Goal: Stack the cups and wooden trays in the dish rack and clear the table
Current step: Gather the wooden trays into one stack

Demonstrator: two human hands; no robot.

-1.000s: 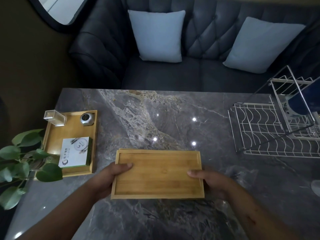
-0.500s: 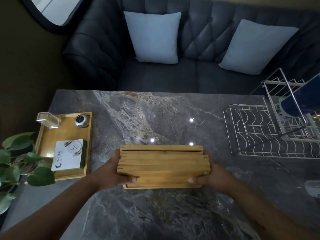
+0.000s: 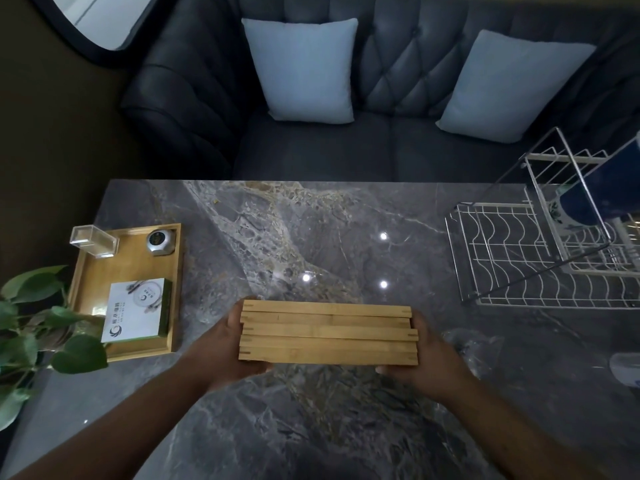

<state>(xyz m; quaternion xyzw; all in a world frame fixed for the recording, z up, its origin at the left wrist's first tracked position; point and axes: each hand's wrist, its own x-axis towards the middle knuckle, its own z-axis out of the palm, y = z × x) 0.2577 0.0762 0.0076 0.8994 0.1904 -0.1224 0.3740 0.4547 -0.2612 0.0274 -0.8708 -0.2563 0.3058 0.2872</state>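
Observation:
A stack of several bamboo trays (image 3: 327, 336) is tipped up on edge, its long sides facing me, above the front middle of the marble table (image 3: 339, 237). My left hand (image 3: 221, 348) grips the stack's left end. My right hand (image 3: 427, 358) grips its right end. The white wire dish rack (image 3: 519, 265) stands at the table's right side, with a dark blue and white cup (image 3: 585, 209) lying in its far part.
Another bamboo tray (image 3: 104, 271) at the left holds a clear box, a small round metal item and a white card box. Plant leaves (image 3: 41, 334) overhang the left edge. A pale object (image 3: 627, 372) sits at the right edge. A dark sofa with two cushions lies beyond.
The trays lay flat on the table a second ago; both hands have tilted them up on edge and lifted them, holding them by the ends.

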